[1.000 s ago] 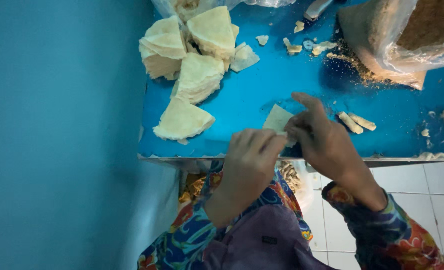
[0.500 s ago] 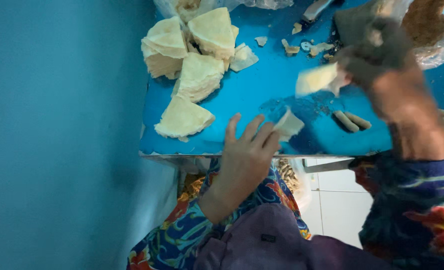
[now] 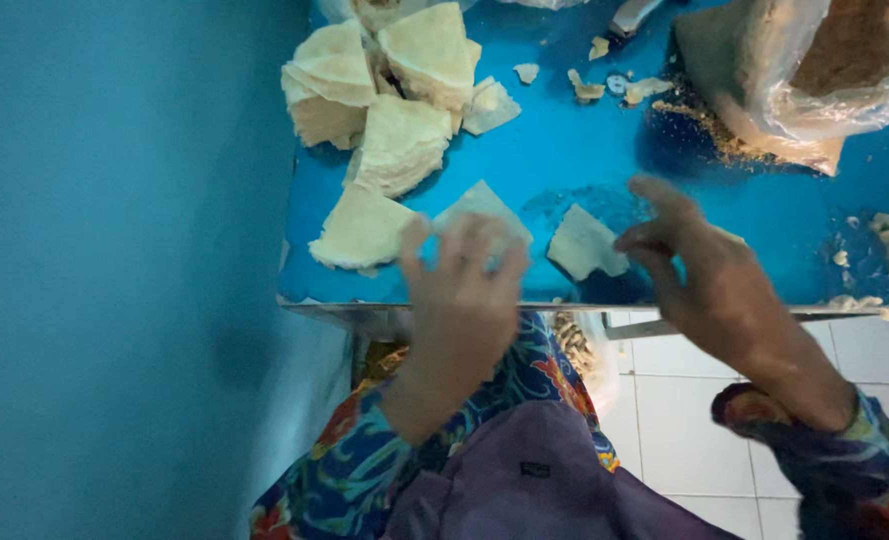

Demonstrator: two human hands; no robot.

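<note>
Wrapper (image 3: 484, 212) lifted at table (image 3: 584, 160) near edge, pinched in left hand (image 3: 461, 285) | second wrapper (image 3: 584, 243) flat at 3 o'clock | right hand (image 3: 699, 265) spread, touching it | stacks (image 3: 384, 110) at 11 o'clock | advice: keep pinch light, peel one sheet only

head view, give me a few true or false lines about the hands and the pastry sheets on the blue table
1. The left hand is at a triangular pastry sheet near the table's front edge. True.
2. The right hand grips a knife. False: it holds no tool; its fingertips are beside a small folded pastry piece.
3. The stacks of pastry sheets lie at the far left of the blue table. True.
4. The table top is red. False: it is blue.
5. A clear plastic bag of brown crumbs sits at the far right. True.
</note>
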